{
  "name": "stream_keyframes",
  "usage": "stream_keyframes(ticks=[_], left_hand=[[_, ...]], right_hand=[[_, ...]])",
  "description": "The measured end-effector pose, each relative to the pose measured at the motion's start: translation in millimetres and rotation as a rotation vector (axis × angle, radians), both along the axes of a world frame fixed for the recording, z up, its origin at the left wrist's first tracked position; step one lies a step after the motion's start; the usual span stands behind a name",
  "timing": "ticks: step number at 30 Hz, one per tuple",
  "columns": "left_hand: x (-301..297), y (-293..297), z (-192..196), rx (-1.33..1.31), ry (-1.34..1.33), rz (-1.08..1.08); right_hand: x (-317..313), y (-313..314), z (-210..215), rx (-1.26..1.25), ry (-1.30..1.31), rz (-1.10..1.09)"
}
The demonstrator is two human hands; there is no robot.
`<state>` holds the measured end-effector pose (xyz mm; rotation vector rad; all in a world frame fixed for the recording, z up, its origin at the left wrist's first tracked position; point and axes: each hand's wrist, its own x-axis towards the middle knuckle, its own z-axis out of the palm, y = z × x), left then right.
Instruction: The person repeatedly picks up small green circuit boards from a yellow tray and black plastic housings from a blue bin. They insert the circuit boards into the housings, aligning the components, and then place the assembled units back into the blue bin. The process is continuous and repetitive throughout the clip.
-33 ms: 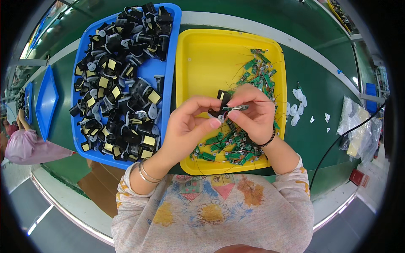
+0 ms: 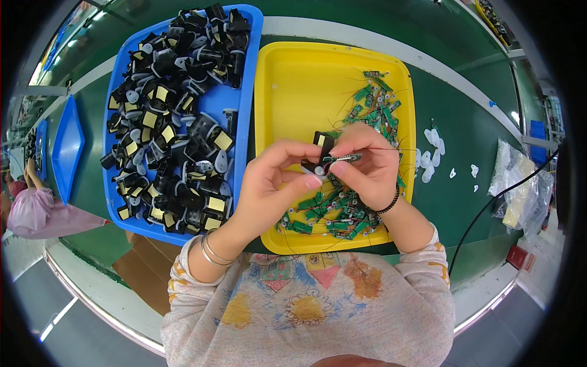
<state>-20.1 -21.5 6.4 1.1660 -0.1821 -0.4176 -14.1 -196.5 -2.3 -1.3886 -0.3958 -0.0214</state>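
Between the fingers and thumb of my left hand (image 2: pixel 269 177) is a black plastic housing (image 2: pixel 324 144) with a pale yellow pad on its upper part. My right hand (image 2: pixel 367 165) pinches a small green circuit board (image 2: pixel 346 158) against the housing's right side; a thin dark wire runs from it to the right. How far the board sits inside the housing is hidden by my fingers. Both hands are over a yellow tray (image 2: pixel 293 52), where many green boards (image 2: pixel 348 223) with wires lie along the right and near sides.
On the left stands a blue tray (image 2: pixel 208 101) heaped with black housings (image 2: pixel 165 134). Several white plastic pieces (image 2: pixel 428 162) and clear plastic bags (image 2: pixel 520 183) lie on the green table to the right, where a black cable (image 2: pixel 483 214) hangs. Another person's pink sleeve (image 2: pixel 43 211) shows far left.
The housing has tilted slightly to the left, and the board has shifted a little against it. My hands have hardly moved.
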Motion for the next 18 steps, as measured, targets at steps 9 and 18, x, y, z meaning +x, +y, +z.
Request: stream_keyframes(ticks=[9,18], left_hand=[[3.0,4.4,-0.1,0.145,-0.031,0.015],[3.1,1.9,-4.7,-0.005,0.052,0.052]], right_hand=[[2.2,-3.0,1.5,-0.239,-0.156,-0.112],[1.8,2.6,-0.8,-0.417,-0.529,-0.27]])
